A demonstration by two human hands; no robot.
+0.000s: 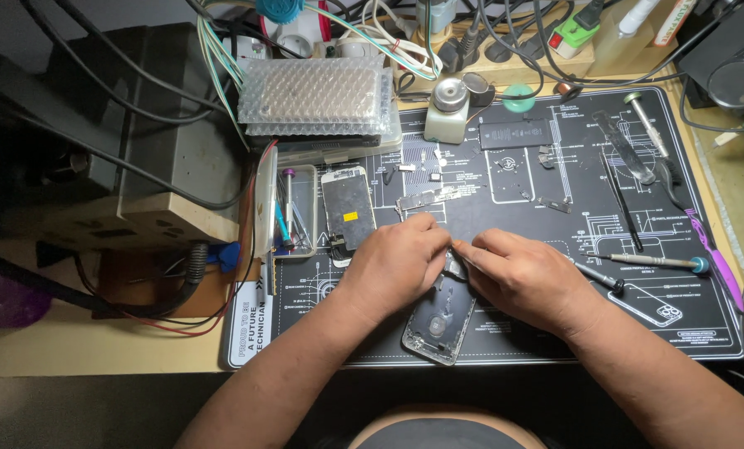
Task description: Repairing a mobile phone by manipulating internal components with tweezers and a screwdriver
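both hands [463,264] on phone housing [440,320]

1. The phone shell's [441,324] upper end is hidden under both hands.
2. What the left hand [397,264] pinches cannot be told.
3. The right hand [522,278] hides most of its thin tool; the tip is covered.
4. Small parts [426,199] on the mat [555,333] are too tiny to identify.
5. Both forearms leave the bottom edge.
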